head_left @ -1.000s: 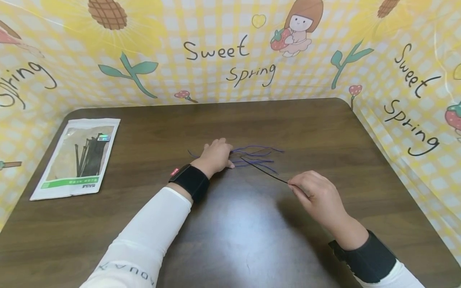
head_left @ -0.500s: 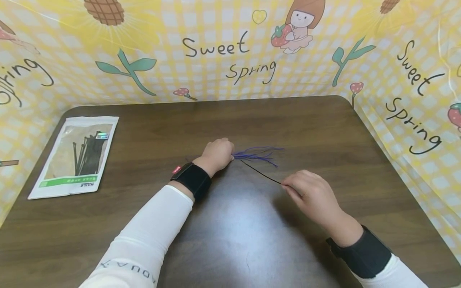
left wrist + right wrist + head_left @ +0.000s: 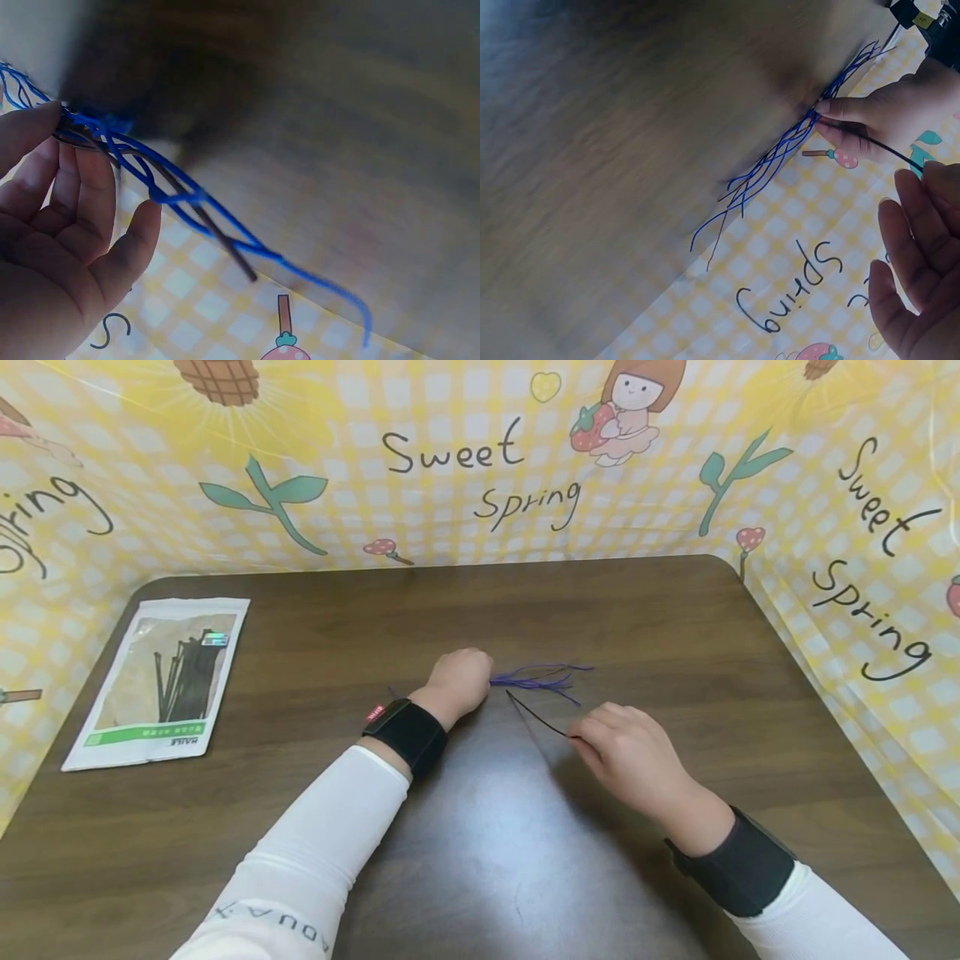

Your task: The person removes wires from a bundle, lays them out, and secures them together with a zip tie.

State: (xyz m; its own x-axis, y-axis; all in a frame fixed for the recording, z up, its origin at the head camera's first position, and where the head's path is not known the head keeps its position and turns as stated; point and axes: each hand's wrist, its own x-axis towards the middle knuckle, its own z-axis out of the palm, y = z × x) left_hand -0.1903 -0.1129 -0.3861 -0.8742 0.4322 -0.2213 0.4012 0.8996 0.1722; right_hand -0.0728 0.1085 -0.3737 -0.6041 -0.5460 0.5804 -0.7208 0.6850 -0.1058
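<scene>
A bundle of thin blue wires [image 3: 542, 681] lies at mid-table, with at least one brown wire [image 3: 223, 238] among the strands. My left hand [image 3: 459, 681] pinches the bundle around its middle between thumb and fingers, so loose ends fan out on both sides. To the right, my right hand [image 3: 633, 760] pinches one end of a black cable tie [image 3: 536, 715]. The tie's free end points toward the left hand, just below the wires in the head view. In the right wrist view the cable tie [image 3: 889, 148] passes in front of the left hand; whether it touches the wires I cannot tell.
A white and clear bag [image 3: 150, 685] of black cable ties lies at the table's left side. Yellow checked cloth [image 3: 442, 539] with printed drawings hangs behind and along both sides of the brown wooden table [image 3: 337, 618].
The left hand's fingers, spread over the wires a second ago, have closed and gathered them into a tighter bundle. My right hand has moved left with the cable tie.
</scene>
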